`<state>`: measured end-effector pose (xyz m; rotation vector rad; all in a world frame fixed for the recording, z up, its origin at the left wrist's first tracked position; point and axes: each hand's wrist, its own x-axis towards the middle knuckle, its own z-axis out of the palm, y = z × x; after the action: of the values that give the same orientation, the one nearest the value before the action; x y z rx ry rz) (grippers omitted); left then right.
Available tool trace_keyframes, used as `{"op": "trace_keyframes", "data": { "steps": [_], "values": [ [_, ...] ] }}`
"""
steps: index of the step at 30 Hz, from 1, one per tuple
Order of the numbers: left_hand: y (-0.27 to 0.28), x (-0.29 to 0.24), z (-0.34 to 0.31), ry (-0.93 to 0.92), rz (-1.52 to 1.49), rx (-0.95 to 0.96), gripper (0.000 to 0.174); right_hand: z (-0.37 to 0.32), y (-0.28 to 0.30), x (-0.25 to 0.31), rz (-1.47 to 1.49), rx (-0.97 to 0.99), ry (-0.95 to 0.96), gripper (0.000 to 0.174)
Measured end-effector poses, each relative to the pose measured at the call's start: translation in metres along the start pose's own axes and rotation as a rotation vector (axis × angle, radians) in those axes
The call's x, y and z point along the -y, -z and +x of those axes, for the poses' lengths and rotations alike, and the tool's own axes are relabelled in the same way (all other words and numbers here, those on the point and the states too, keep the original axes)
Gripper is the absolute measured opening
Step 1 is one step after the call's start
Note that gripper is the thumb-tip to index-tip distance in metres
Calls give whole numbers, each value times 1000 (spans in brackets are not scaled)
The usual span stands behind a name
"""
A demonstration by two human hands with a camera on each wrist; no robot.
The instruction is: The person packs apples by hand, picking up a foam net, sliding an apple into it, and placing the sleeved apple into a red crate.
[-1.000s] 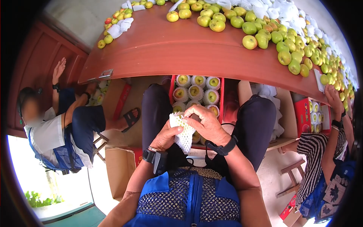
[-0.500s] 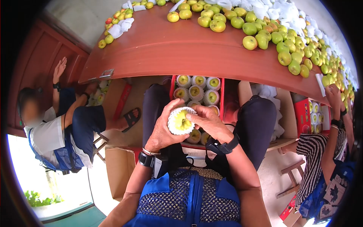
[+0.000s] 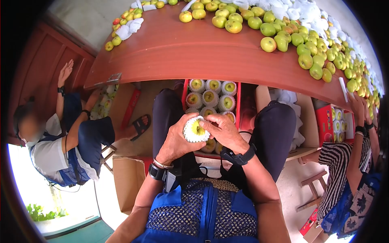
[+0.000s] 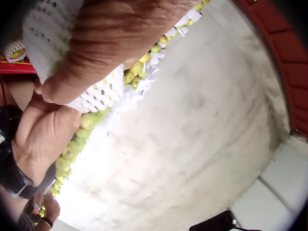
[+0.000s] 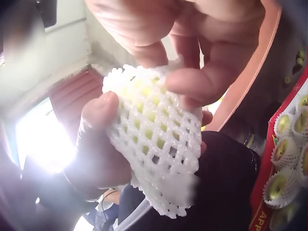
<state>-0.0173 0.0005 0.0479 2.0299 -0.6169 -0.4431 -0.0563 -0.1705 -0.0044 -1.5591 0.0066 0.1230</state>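
A green-yellow apple (image 3: 197, 128) in a white foam net sits in front of the person's chest, its top showing through the net's mouth. The left hand (image 3: 175, 141) curls round its side, thumb low. At the net's rim, the right hand (image 3: 227, 132) has its thumb and curled fingers. The right wrist view shows the net (image 5: 159, 120) from the side, its loose end hanging down, the left hand (image 5: 98, 142) round it and the right hand (image 5: 207, 43) above. In the left wrist view the left hand (image 4: 115, 43) hides part of the net (image 4: 103, 94).
Below the hands is a red box (image 3: 239, 95) of netted apples. A reddish-brown table (image 3: 170, 52) beyond bears loose apples (image 3: 268, 44) and white nets (image 3: 310, 20). Open cartons (image 3: 125, 182) stand on both sides. Another person (image 3: 52, 137) sits left; a striped-clothed person (image 3: 344, 166) is right.
The net was upright with its loose end toward the chest; it has turned so the apple's top faces up. Both hands shifted around it. The person at left has lowered slightly.
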Motion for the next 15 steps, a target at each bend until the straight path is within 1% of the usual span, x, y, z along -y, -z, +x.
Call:
{"op": "trace_keyframes", "data": {
  "steps": [2,4,5,7,8,10,11,12,14,15],
  "values": [
    [-3,-1,0,49,-30,-14,72,-1,-3,-2,-96,-53,82,25],
    [-8,2,-1,65,-26,-57,71,1,-7,-7,-178,-145,181,27],
    [-9,5,0,39,-1,-71,69,2,-9,-9,-218,-192,229,28],
    [-14,14,1,-14,47,-98,67,4,-11,-11,-264,-234,266,27],
    [-18,20,2,4,-193,-135,66,5,-11,-12,-288,-258,284,27],
    [-24,31,4,45,-672,-211,64,3,-4,3,157,-271,113,29],
    [-21,31,5,81,-819,-221,62,3,0,13,380,-270,28,30],
    [-17,29,5,80,-945,-228,60,3,4,20,264,-284,128,37],
    [-11,17,5,10,-1038,-193,61,1,7,15,171,-175,90,46],
    [-12,15,5,-7,-1060,-198,62,0,4,16,226,-98,109,51]
  ]
}}
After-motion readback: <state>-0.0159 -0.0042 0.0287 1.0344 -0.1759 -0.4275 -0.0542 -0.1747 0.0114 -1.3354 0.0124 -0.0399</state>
